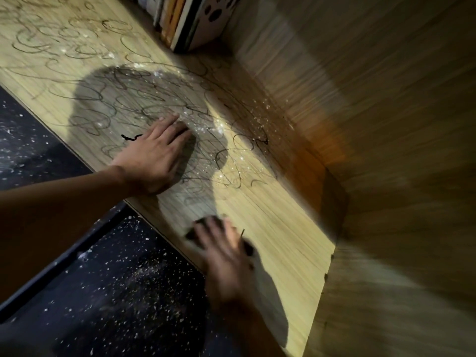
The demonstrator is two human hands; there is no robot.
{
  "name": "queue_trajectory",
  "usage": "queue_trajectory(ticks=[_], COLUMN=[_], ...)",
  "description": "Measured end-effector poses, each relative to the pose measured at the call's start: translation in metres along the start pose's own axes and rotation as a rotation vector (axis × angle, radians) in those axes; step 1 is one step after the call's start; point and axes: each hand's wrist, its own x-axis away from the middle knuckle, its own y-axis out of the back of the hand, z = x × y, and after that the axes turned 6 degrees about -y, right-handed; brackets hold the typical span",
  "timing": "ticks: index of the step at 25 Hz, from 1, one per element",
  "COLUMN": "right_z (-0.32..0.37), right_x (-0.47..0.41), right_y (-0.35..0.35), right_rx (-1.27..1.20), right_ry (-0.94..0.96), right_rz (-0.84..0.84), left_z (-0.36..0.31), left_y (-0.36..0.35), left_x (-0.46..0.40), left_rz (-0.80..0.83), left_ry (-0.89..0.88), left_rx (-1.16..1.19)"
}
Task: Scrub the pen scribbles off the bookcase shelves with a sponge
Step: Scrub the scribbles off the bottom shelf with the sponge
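on the shelf (pixel 283 228), toward the side wall (pixel 399 150) end: bare, clean wood, no scribbles (pixel 134 104) visible there, so judged already scrubbed. farther along the shelf, away from the wall and up toward the books (pixel 185 19): still thick with looping pen lines, dusted with pale crumbs (pixel 211 128). judged well under half done, with most of the marked stretch left to clear. more pale specks on the dark floor (pixel 116 279) below the shelf's front edge.

near the shelf's front edge, at the clean end: the sponge (pixel 198 228), a dark smeared shape, pressed to the wood under the right hand (pixel 226 256). right fingers (pixel 213 233) draped over its top, curled down around it, dark edges of the sponge peeking out beyond the fingertips and beside the hand; heavy blur, so exact grip hard to read.

farther along the shelf, in among the scribbles: left hand (pixel 152 161) laid palm down on the wood, fingers (pixel 172 127) straight and close together, holding nothing, well apart from the sponge, apparently bracing.
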Motion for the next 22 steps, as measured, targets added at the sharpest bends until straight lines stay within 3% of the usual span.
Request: queue_trajectory(ticks=[2, 4, 6, 7, 9, 11, 12, 14, 16, 17, 18, 20, 22], right_z=[-0.034, -0.023, 0.026, 0.049, 0.064, 0.035, 0.011, -0.022, -0.014, 0.004, 0.028, 0.066, 0.065], right_x=[-0.005, -0.028, -0.046, -0.044, -0.029, -0.016, -0.009, -0.009, -0.026, -0.038, -0.047, -0.048, -0.022], right_y=[-0.002, -0.009, -0.017, -0.023, -0.024, -0.009, -0.005, 0.002, -0.006, -0.012, -0.017, -0.022, -0.009], right_rx=[0.020, -0.052, -0.082, -0.082, -0.044, -0.043, -0.029, -0.018, -0.046, -0.068, -0.104, -0.062, -0.022], right_ry=[-0.399, -0.722, -0.695, -0.544, -0.147, 0.018, -0.063, -0.431, -0.733, -0.771, -0.709, -0.381, -0.011], right_rz=[-0.083, -0.146, -0.215, -0.225, -0.091, 0.024, 0.058, -0.027, -0.158, -0.219, -0.250, -0.198, 0.066], left_z=[0.000, 0.000, 0.000, 0.000, -0.001, 0.000, 0.000, 0.001, 0.000, 0.000, 0.000, 0.002, 0.004], left_y=[-0.002, -0.003, -0.002, -0.001, -0.001, 0.000, 0.000, -0.001, -0.002, -0.003, -0.004, -0.005, -0.006], left_x=[0.001, 0.001, 0.001, 0.001, 0.001, 0.000, 0.000, 0.002, 0.002, 0.001, -0.001, -0.002, -0.005], left_rz=[-0.012, -0.016, -0.002, -0.004, -0.007, -0.002, 0.009, 0.014, 0.012, 0.010, -0.001, -0.023, -0.025], left_ry=[0.003, -0.007, -0.010, -0.007, -0.008, 0.000, 0.011, 0.027, 0.021, 0.020, 0.023, 0.039, 0.037], left_rx=[-0.023, -0.028, -0.031, -0.032, -0.025, -0.010, 0.000, 0.011, 0.018, 0.018, 0.010, -0.005, -0.009])
